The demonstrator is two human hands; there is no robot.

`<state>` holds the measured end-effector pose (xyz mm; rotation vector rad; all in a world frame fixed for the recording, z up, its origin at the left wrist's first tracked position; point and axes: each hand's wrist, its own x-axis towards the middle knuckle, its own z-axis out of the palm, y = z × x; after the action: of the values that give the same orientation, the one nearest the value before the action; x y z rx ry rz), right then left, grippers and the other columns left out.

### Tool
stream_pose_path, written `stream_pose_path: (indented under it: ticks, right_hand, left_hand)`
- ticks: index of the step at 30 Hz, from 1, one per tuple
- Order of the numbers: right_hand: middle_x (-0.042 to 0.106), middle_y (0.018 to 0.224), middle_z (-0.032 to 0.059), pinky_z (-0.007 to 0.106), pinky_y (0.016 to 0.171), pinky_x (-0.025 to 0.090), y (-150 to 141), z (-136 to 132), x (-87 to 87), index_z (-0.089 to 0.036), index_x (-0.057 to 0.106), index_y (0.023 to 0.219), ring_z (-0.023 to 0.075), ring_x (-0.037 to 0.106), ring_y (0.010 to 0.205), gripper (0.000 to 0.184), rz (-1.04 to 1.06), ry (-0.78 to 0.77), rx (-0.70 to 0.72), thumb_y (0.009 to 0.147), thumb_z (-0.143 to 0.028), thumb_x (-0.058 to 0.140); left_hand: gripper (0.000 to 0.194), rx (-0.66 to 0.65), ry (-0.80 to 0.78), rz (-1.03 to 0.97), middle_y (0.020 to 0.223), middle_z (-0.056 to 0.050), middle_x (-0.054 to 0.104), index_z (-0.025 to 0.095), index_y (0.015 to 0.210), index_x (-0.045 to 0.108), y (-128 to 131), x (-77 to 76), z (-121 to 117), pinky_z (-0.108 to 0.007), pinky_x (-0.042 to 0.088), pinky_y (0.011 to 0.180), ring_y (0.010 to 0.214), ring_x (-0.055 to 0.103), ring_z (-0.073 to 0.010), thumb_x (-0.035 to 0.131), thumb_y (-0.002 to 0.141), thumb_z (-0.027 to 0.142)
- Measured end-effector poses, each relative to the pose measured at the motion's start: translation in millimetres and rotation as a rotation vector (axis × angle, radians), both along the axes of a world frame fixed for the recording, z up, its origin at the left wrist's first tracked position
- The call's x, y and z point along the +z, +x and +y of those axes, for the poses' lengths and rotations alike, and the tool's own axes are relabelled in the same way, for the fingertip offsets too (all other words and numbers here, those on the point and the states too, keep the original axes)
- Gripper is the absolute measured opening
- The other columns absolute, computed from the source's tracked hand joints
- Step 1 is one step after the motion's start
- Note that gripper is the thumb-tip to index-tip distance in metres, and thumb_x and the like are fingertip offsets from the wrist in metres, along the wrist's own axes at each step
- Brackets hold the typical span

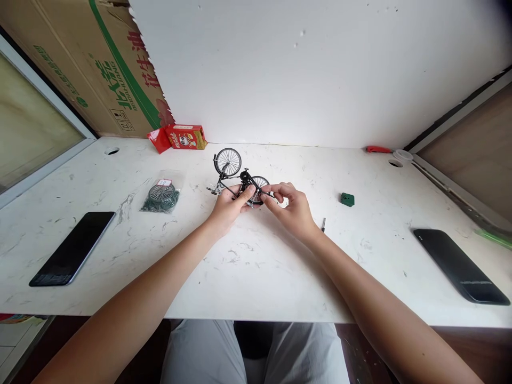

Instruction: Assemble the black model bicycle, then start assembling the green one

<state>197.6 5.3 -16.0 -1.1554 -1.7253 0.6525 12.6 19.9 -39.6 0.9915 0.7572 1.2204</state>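
A small black model bicycle [228,176] with spoked wheels is held just over the middle of the white table. My left hand [231,207] is closed on its frame, thumb on top near the rear wheel [259,186]. At that same wheel, the thumb and fingers of my right hand [290,205] pinch together beside the hub. What sits between those fingertips is too small to make out. The front wheel [228,161] points away from me, and the handlebar lies toward the left. Behind my right wrist, a small screwdriver-like piece [324,224] partly shows on the table.
On the left lie a clear bag [160,193] with a wheel and dark green parts, and a phone [72,248]. A red box [187,137] stands at the back. Rightward are a dark green block [348,199], a red cutter [378,150] and a black phone-like slab [460,265].
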Motion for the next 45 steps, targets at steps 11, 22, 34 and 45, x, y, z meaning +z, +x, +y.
stream_pose_path:
  ticks: [11, 22, 34, 45]
  right_hand:
    - [0.050, 0.077, -0.0014, 0.035, 0.081, 0.044, -3.2, -4.4, 2.2, -0.023, 0.079, 0.104, 0.0172, 0.049, 0.077, 0.023, 0.062, -0.056, -0.037, 0.090, -0.040, 0.075]
    - [0.049, 0.072, -0.0018, 0.034, 0.075, 0.042, -1.9, -2.6, 5.0, -0.020, 0.080, 0.103, 0.0166, 0.050, 0.074, 0.034, 0.161, -0.180, -0.001, 0.093, -0.051, 0.073]
    - [0.061, 0.078, 0.0020, 0.033, 0.071, 0.042, -1.3, -2.6, 6.3, -0.020, 0.078, 0.096, 0.0166, 0.049, 0.072, 0.037, 0.131, -0.203, -0.027, 0.093, -0.055, 0.069]
    - [0.042, 0.070, -0.0040, 0.032, 0.073, 0.042, -1.5, -2.2, 7.8, -0.020, 0.079, 0.100, 0.0148, 0.048, 0.071, 0.034, 0.168, -0.224, -0.002, 0.091, -0.052, 0.073]
  left_hand:
    - [0.037, -0.074, -0.055, -0.055, 0.098, -0.010, 0.079, 0.015, 0.096, 0.076, -0.4, 0.7, 0.0, -0.041, 0.061, 0.092, 0.096, 0.076, -0.0233, 0.086, 0.085, 0.049]
    - [0.025, -0.094, -0.073, -0.069, 0.105, -0.011, 0.080, 0.015, 0.101, 0.079, -5.1, 2.9, 0.3, -0.037, 0.060, 0.088, 0.095, 0.076, -0.0226, 0.085, 0.084, 0.033]
    - [0.026, -0.070, -0.036, 0.009, 0.108, -0.010, 0.080, 0.016, 0.097, 0.079, -2.4, 1.9, 0.8, -0.039, 0.061, 0.086, 0.100, 0.075, -0.0256, 0.086, 0.081, 0.035]
    - [0.029, -0.047, -0.009, 0.003, 0.107, -0.009, 0.079, 0.017, 0.100, 0.079, -4.0, -0.1, 2.5, -0.036, 0.060, 0.087, 0.101, 0.073, -0.0229, 0.087, 0.084, 0.041]
